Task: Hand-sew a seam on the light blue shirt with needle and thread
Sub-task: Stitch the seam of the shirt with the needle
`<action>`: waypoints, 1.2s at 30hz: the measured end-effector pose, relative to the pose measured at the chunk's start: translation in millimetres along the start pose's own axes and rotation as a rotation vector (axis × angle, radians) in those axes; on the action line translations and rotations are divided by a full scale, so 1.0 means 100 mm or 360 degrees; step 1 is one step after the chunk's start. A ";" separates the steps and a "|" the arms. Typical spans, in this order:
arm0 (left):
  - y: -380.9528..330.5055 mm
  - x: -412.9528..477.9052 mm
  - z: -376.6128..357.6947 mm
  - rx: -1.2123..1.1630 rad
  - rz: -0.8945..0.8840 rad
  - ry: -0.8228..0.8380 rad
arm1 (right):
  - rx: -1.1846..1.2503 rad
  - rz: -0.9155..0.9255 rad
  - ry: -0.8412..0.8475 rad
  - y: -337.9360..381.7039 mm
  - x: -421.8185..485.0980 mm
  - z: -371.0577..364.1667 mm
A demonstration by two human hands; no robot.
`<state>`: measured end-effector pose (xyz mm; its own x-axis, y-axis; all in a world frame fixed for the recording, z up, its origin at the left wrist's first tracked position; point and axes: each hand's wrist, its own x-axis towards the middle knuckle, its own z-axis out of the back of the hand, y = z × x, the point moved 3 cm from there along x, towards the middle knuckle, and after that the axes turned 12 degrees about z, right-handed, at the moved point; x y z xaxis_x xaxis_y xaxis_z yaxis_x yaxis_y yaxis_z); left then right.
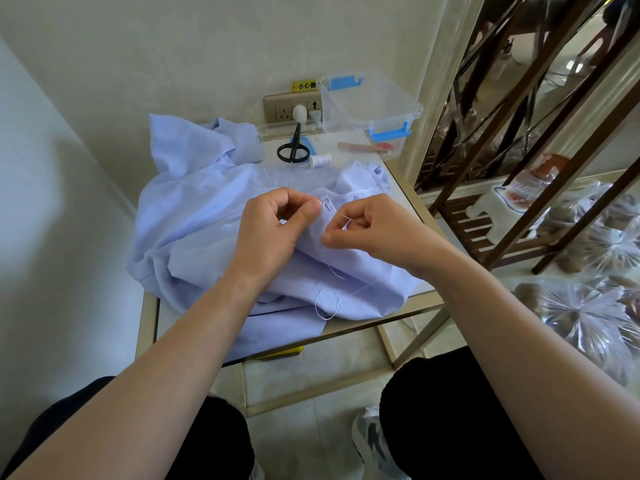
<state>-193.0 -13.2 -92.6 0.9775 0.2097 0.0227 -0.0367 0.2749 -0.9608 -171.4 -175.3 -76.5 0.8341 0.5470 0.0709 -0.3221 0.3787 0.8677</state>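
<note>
We record the light blue shirt [207, 216] lying crumpled across a small table [403, 192] at the centre of the frame, its lower edge hanging over the near rim. Both hands meet over the right-centre part of the cloth. The left hand [277, 233] has its fingers curled and pinches a raised fold of the shirt between thumb and forefinger, with the stitched edge standing just right of its fingertips. The right hand [375, 232], close beside it, is also curled; its thumb tip touches the cloth below that fold, and a fine strand of thread [316, 304] runs into its fingers. The needle is too small for us to make out. Slack thread trails down the shirt and forms a loop below both hands. Beyond the shirt, toward the upper centre, we note black scissors [293, 150], a thread spool [320, 160] and a clear plastic box [370, 105] with blue latches.
</note>
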 end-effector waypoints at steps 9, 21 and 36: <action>0.00 -0.01 0.00 0.0008 -0.0005 -0.0022 | -0.0063 -0.0029 0.0409 0.03 -0.10 0.03; -0.03 -0.04 -0.05 0.0116 -0.0078 0.0124 | -0.0019 0.0149 -0.0350 -0.03 0.01 0.13; -0.07 0.00 -0.06 0.0136 -0.0034 0.0250 | 0.0170 0.0069 -0.0370 -0.13 -0.06 0.21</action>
<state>-191.2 -21.1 -87.6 0.9984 0.0558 -0.0073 -0.0269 0.3581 -0.9333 -163.0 -199.0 -77.6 0.9050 0.3699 0.2100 -0.3212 0.2706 0.9075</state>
